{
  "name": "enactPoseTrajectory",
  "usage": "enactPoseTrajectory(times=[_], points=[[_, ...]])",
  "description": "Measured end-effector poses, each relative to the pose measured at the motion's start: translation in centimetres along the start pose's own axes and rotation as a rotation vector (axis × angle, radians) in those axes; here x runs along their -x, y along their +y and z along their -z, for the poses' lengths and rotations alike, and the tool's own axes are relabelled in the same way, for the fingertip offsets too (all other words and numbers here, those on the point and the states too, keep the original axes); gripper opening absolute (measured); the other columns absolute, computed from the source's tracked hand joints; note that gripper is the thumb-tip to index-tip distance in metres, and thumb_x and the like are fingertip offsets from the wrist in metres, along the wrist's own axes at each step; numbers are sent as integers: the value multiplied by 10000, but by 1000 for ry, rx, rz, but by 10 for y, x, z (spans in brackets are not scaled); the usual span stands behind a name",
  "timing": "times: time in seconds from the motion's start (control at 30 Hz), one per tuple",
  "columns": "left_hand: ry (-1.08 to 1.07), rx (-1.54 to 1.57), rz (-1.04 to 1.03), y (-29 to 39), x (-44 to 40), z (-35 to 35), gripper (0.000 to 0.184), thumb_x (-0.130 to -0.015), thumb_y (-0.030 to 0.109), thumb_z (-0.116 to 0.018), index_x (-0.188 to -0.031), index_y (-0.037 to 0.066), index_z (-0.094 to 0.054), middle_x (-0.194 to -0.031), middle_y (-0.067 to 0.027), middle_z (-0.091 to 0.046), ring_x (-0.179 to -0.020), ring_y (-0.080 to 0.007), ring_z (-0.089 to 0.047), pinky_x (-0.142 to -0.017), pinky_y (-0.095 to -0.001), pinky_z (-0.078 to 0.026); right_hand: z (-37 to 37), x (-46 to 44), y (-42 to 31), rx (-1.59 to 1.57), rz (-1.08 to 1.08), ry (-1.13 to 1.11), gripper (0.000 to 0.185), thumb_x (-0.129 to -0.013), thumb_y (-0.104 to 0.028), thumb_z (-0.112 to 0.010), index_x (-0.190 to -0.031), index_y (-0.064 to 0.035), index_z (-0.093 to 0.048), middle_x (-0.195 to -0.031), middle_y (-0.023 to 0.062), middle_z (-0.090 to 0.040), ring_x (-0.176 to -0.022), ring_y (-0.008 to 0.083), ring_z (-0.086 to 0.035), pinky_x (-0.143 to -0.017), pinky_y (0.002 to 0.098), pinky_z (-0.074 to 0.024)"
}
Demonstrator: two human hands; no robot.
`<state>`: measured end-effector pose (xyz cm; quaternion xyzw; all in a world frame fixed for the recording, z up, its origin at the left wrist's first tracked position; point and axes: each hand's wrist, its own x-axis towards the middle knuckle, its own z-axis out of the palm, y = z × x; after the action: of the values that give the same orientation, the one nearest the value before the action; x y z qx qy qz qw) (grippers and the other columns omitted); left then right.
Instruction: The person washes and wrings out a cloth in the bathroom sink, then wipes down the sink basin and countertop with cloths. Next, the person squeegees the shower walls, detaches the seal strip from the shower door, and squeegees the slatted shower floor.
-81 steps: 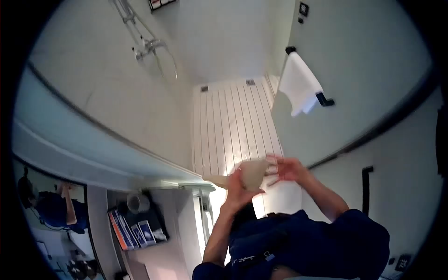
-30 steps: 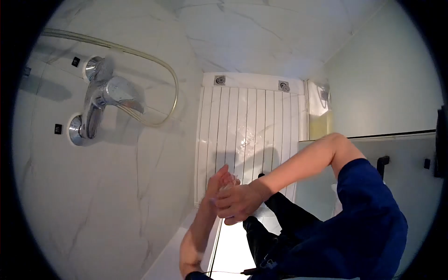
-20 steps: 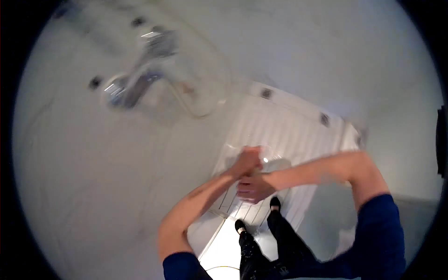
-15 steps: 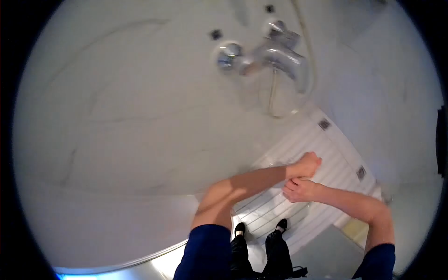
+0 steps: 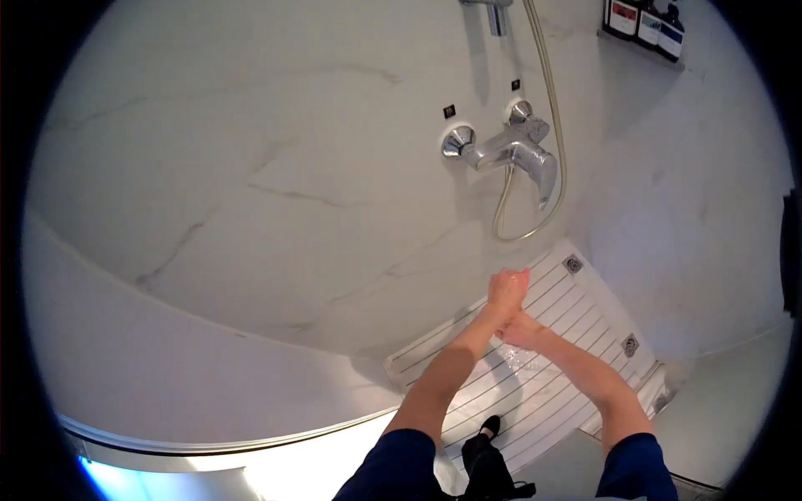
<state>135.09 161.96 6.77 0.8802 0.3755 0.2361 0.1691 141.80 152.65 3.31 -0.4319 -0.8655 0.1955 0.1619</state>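
My left hand (image 5: 507, 290) reaches out over the shower floor (image 5: 472, 392), its fingers curled closed; whatever it may hold is hidden. My right hand (image 5: 521, 329) is closed around the wrist of my left arm, just below that hand, and part of its fingers is hidden. Beyond both hands, apart from them, a chrome mixer tap (image 5: 518, 150) is fixed to the marbled wall. A looped shower hose (image 5: 558, 125) hangs beside the tap.
Several dark pump bottles (image 5: 647, 25) stand on a shelf at upper right. Two small metal drains (image 5: 572, 264) lie along the floor's far edge. A curved metal rail (image 5: 251, 447) runs at lower left. My black shoe (image 5: 491, 427) is on the slatted floor.
The view has tilted up and turned, bringing the bottles into sight. My hands have moved left and closer together; my right hand now wraps the left wrist.
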Motion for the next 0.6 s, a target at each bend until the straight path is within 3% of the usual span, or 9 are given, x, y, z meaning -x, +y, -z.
enactPoseTrajectory(times=[0.07,0.13,0.2,0.27,0.3,0.33,0.4,0.5,0.6], points=[[192,35,22,-3,19,32,388,-905,274,-441,-674,12,-609,-700,-182,-596,-712,-368,-571,-622,-486,-445,21,1,-39,320,205,73,167,-704,-83,-593,-867,-44,-588,-932,120,-591,-926,282,-545,-849,385,-421],[222,62,271,4,49,63,284,-849,232,-532,-672,19,-595,-753,-151,-571,-783,-331,-545,-647,-470,-425,21,13,-81,45,-118,240,185,-662,-129,-622,-844,-98,-630,-975,79,-603,-966,282,-531,-849,390,-432],[284,198,195,0,101,63,267,-833,217,-546,-657,19,-570,-768,-153,-549,-788,-343,-531,-667,-467,-422,-35,40,-69,-158,-380,295,162,-738,-153,-585,-884,-109,-640,-971,104,-610,-892,310,-554,-769,422,-465],[194,403,260,33,166,69,206,-788,226,-591,-713,34,-592,-762,-149,-549,-808,-336,-524,-717,-468,-427,-48,40,-104,160,-695,-81,318,-785,-217,-557,-1084,-108,-569,-996,117,-604,-867,303,-569,-748,458,-470],[131,414,286,43,202,33,193,-771,241,-617,-723,54,-603,-778,-125,-559,-835,-311,-523,-728,-442,-445,-61,34,-123,134,-743,-83,320,-790,-220,-554,-1089,-105,-564,-992,113,-603,-867,298,-571,-747,449,-474],[419,108,129,72,228,84,132,-766,206,-635,-744,76,-628,-797,-103,-574,-843,-291,-531,-776,-390,-456,-75,34,-140,14,-754,-49,323,-794,-222,-552,-1094,-102,-558,-988,110,-601,-868,293,-574,-746,440,-477],[285,284,264,51,268,104,219,-803,292,-577,-831,84,-636,-856,-114,-585,-903,-320,-523,-780,-394,-462,-112,30,-177,-427,-798,77,328,-803,-227,-548,-1104,-96,-547,-981,104,-598,-869,283,-579,-743,422,-485],[355,439,389,29,359,139,200,-815,251,-538,-831,78,-636,-861,-137,-592,-838,-351,-535,-810,-441,-432,-178,4,-240,-2006,-793,499,337,-817,-234,-542,-1120,-88,-530,-970,94,-594,-870,268,-587,-739,394,-496],[280,434,542,-14,447,214,194,-824,235,-517,-821,81,-635,-793,-159,-585,-818,-350,-544,-782,-446,-442,-228,-31,-313,-2177,-894,293,347,-830,-242,-535,-1135,-79,-513,-959,85,-589,-871,253,-595,-735,367,-508]])
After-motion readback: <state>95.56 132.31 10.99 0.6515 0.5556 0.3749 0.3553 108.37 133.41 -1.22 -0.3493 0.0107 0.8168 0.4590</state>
